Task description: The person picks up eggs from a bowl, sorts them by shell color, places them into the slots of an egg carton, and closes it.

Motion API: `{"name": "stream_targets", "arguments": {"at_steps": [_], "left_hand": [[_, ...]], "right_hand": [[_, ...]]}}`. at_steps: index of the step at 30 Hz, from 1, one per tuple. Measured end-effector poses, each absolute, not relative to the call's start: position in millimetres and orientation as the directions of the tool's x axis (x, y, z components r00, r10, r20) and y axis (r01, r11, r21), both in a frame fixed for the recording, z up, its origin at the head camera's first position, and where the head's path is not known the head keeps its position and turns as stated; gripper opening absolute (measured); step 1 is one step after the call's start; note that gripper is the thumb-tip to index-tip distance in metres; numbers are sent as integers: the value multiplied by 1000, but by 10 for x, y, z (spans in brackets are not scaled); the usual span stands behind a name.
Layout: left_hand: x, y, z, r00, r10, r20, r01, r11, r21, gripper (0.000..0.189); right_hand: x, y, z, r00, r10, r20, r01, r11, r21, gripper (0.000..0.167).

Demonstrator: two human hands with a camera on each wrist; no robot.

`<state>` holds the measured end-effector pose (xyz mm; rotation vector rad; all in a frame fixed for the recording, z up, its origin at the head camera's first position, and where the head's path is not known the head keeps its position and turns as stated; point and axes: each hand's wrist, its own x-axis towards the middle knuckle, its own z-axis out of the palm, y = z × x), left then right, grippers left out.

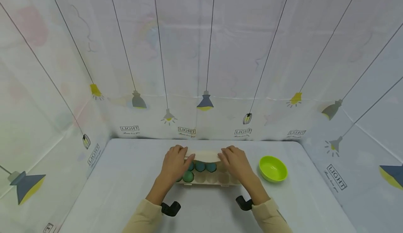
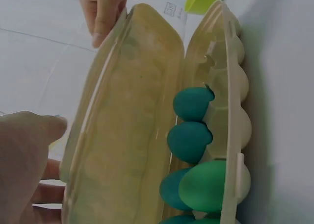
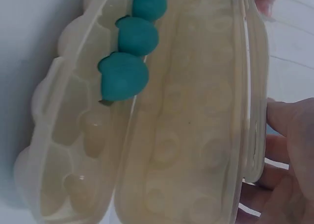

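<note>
A pale plastic egg carton (image 1: pixel 217 184) lies on the table with its lid (image 1: pixel 204 156) raised. My left hand (image 1: pixel 174 164) grips the lid's left part, thumb on one side of the edge and fingers on the other. The lid's right part is held likewise by my right hand (image 1: pixel 237 163). Teal eggs (image 2: pixel 191 104) sit in the row near the hinge, toward the carton's left end. A green egg (image 2: pixel 203 186) stands in the front row at that end, with another partly hidden beside it. Several cups (image 3: pixel 71 118) toward the right end hold no egg.
A lime-green bowl (image 1: pixel 273 178) stands on the white table (image 1: pixel 207 215), right of the carton. Behind the table hangs a pale curtain (image 1: pixel 236 51) printed with lamps. Black camera mounts (image 1: pixel 171 209) are worn at both wrists.
</note>
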<state>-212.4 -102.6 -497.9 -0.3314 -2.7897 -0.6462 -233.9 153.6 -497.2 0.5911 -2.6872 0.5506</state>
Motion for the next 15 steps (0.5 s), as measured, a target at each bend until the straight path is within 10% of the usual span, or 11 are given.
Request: {"name": "stream_targets", "arguments": {"at_steps": [15], "left_hand": [[-1712, -1134, -5398, -938, 237, 253, 311, 897, 314, 57]], "right_hand": [[-1935, 1714, -5427, -876, -367, 313, -453, 848, -274, 45]]}}
